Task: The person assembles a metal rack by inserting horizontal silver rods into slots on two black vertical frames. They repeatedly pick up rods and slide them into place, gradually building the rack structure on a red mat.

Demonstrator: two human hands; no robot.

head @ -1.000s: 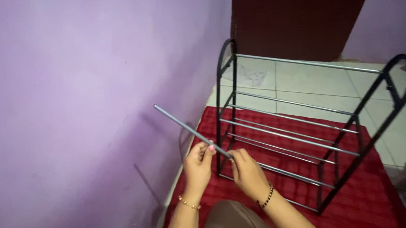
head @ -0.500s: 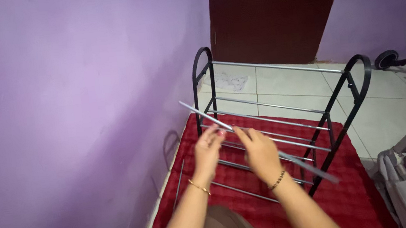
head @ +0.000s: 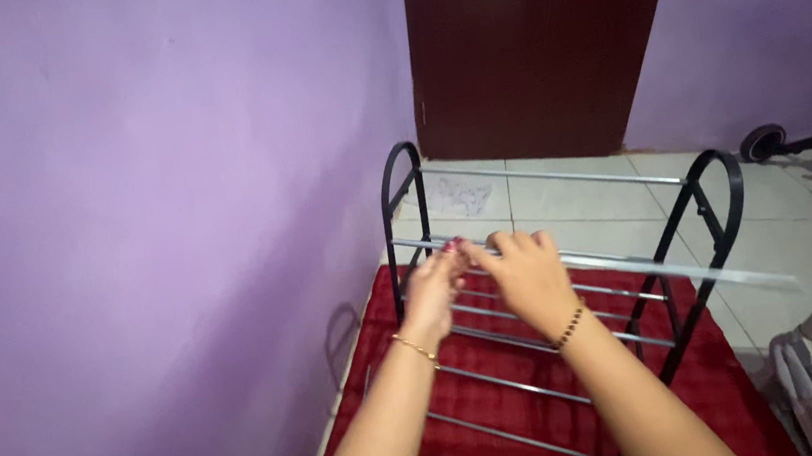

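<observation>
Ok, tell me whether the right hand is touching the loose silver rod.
Touching. The head view shows the right hand with its fingers curled over the loose silver rod, which sticks out to the right above the black rack.

A pale tiled floor (head: 563,191) ran to the far door. A red mat (head: 505,409) lay on it near the left wall, and a black metal rack (head: 405,218) stood on the mat. Wheels (head: 764,142) rested far right

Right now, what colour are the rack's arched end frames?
Black, clearest in the head view: end frames joined by silver rods.
</observation>
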